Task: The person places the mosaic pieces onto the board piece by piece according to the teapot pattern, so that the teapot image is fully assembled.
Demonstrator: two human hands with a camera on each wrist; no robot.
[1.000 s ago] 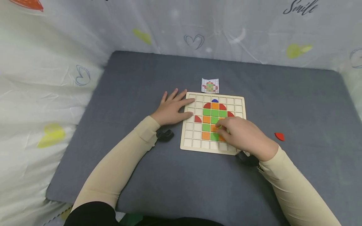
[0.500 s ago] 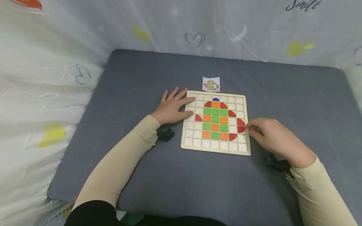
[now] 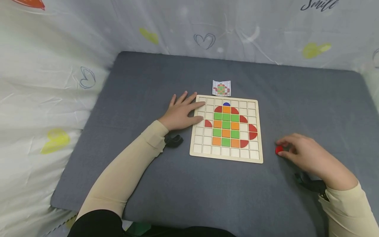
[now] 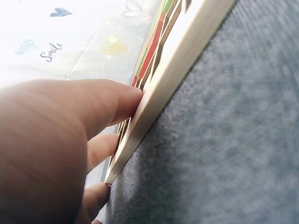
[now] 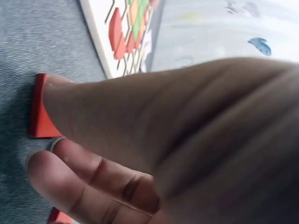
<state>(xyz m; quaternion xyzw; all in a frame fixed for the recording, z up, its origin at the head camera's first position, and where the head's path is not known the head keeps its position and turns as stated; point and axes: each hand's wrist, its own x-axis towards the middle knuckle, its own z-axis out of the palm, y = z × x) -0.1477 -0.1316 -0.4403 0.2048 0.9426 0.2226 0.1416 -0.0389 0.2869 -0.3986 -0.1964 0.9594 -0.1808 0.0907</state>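
My left hand [image 3: 179, 115] lies with spread fingers over the left edge of a wooden grid board [image 3: 223, 154]; in the left wrist view its fingers [image 4: 114, 100] touch the board's rim. Green, orange and red tiles and one blue tile [image 3: 226, 104] sit in the middle of the grid. To the right of the board, my right hand [image 3: 308, 156] pinches a red tile [image 3: 279, 149] just at the cloth. In the right wrist view this red tile [image 5: 44, 119] shows at the thumb tip, partly hidden. Another red patch [image 5: 58, 217] shows below the fingers.
A small picture card [image 3: 221, 88] with a coloured teapot pattern lies just beyond the board's far edge. Grey cloth [image 3: 165, 184] covers the table. A white printed curtain [image 3: 237, 29] hangs behind it and along the left side.
My right hand has moved right from over the board, past its edge, and now has a red tile at its fingertips. The left hand stays on the board.
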